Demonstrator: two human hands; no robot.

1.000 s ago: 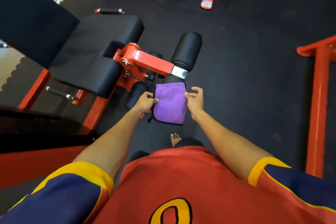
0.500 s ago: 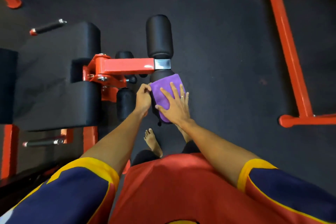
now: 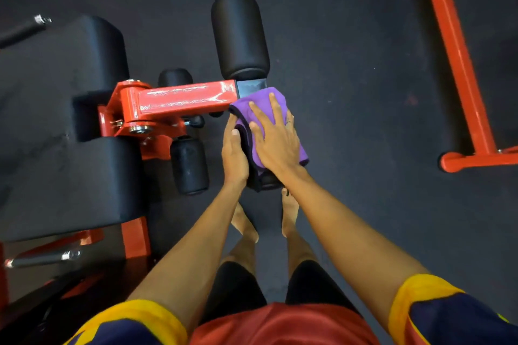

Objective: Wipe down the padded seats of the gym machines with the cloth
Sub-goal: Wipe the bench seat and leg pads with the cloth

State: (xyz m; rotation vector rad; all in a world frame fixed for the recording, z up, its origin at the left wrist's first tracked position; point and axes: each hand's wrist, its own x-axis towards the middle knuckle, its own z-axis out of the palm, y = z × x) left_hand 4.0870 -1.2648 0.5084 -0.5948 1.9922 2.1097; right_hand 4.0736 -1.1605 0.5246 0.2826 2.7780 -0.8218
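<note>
Single head-worn view — faces forward, steeply down; machine (image 3: 179, 98) close below, floor (image 3: 350, 50) around.

A dark, matte rubber gym floor (image 3: 350, 36) fills the view — a red tubular steel frame (image 3: 455, 45) stands on it at the right.

With the left hand (image 3: 234, 154) gripping the cloth (image 3: 259, 96) and the right hand (image 3: 276, 145) pressing flat on it, open floor (image 3: 364, 120) is leaving free passage from one to five o'clock. The far roller (image 3: 240, 36) is blocking twelve o'clock, just beyond. A red arm (image 3: 185, 98) is closing ten o'clock, reaching the cloth's edge. A small roller (image 3: 190, 165) is sitting near at eight o'clock, with the seat pad (image 3: 70, 185) walling off behind it. A red frame (image 3: 454, 45) is standing well apart at two o'clock. Bare feet (image 3: 244, 221) are occupying six o'clock.
</note>
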